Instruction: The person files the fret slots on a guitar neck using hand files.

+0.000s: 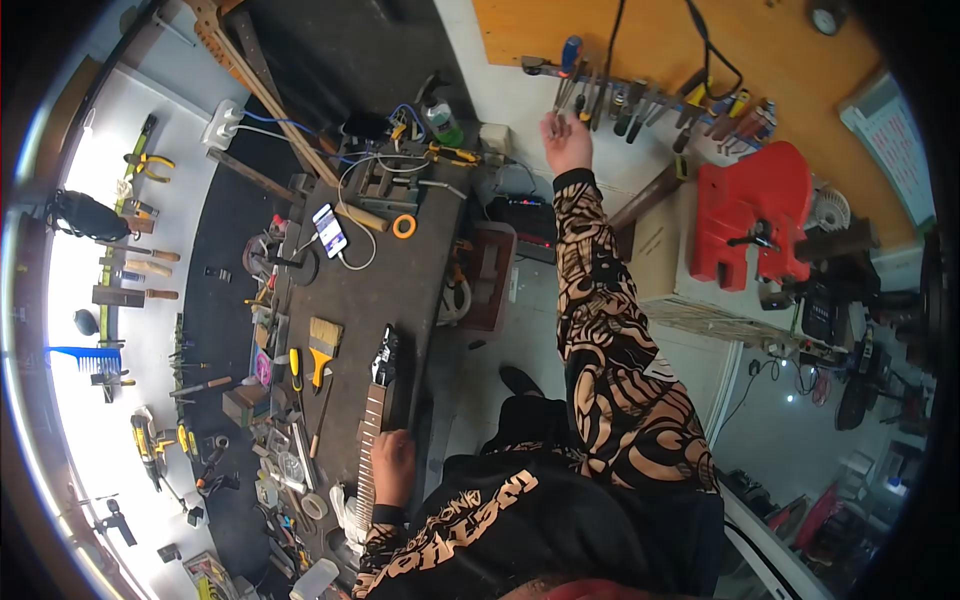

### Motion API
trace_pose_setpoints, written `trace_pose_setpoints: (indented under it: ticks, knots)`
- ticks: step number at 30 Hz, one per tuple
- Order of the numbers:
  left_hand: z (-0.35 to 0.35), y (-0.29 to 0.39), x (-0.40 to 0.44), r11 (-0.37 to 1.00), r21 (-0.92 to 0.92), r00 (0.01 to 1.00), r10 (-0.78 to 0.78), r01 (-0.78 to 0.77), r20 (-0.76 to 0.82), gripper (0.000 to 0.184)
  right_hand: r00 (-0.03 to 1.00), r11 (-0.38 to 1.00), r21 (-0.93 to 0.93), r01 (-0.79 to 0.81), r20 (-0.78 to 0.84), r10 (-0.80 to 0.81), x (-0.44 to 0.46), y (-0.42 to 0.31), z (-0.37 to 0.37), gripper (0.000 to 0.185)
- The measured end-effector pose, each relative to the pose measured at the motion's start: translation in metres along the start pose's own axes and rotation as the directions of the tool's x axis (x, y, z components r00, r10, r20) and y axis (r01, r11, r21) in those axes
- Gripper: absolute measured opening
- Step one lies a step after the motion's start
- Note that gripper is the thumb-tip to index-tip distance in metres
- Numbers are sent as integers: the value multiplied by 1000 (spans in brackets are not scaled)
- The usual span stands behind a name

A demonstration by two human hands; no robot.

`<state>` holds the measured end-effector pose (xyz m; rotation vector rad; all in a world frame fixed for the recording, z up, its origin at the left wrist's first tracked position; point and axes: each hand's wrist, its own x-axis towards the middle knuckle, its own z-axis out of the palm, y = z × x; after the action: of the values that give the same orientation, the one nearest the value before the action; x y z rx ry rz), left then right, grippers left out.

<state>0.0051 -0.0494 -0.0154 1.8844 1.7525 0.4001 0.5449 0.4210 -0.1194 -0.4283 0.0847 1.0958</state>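
Note:
My left hand (393, 465) is closed round a guitar neck (371, 425) lying along the bench; its black headstock (384, 350) points away from me. The hand hides part of the fretboard. My right arm is stretched out to a wall rack, where my right hand (568, 145) has its fingers partly bent and apart, just below the hanging tools. Closest to it is a screwdriver with a blue handle (571, 52). Whether the fingertips touch a tool shaft, I cannot tell.
On the dark workbench (385, 285) lie a phone (329, 231), a paintbrush (323, 345), orange tape (404, 226) and a vise (385, 190). A red guitar body (750, 215) stands right of my arm. Several loose tools crowd the bench's left side.

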Motion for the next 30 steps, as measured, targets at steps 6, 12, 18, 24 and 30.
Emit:
trace_pose_setpoints:
  ticks: [6,12,18,24,30]
  knots:
    - [-1,1,-20,999,41,999,-28,27,23,19,995,971,218,95,-39,-89,25,-2,2,12]
    - [-3,12,-4,998,-5,996,-70,70,55,18,986,929,332,161,-100,-135,6,-6,-6,15]
    - [4,17,12,999,16,991,41,-43,124,21,988,994,112,17,150,-34,-39,-20,-5,19]
    - [12,38,40,996,-62,950,80,-64,301,24,973,955,-292,-60,196,121,-107,-36,-18,29]
    - [19,89,108,920,-376,937,223,-111,268,29,842,835,-309,-456,153,517,-251,-18,-43,31]
